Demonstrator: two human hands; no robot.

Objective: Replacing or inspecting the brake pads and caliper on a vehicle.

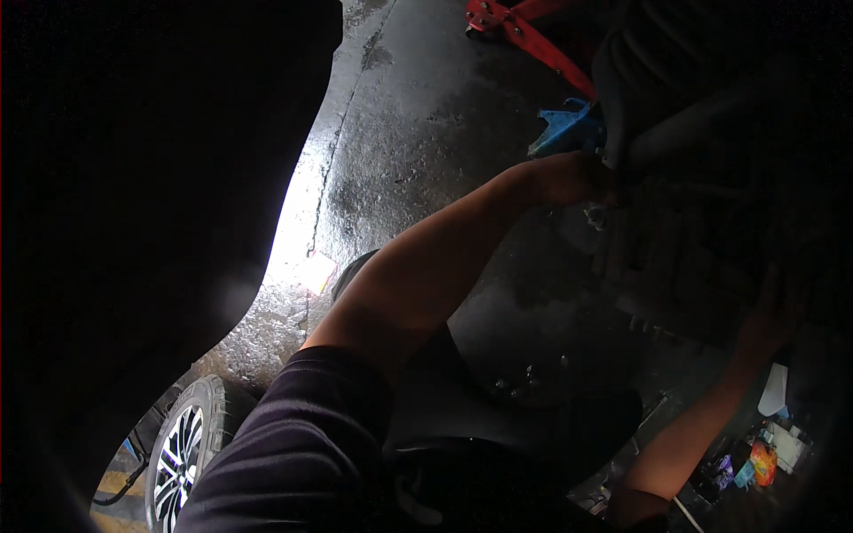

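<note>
Dim overall. Hard white glare on the floor (391, 169), left of centre, burnt out along the edge of a big black shape (142, 195); faint hazy flare on that edge. Pale packet (316, 272) washed out. Light falls off rightward — left hand (573, 180) in shadow, right hand (771, 320) almost lost in darkness, fingers hard to read. Corners black, fisheye rim dark.
</note>
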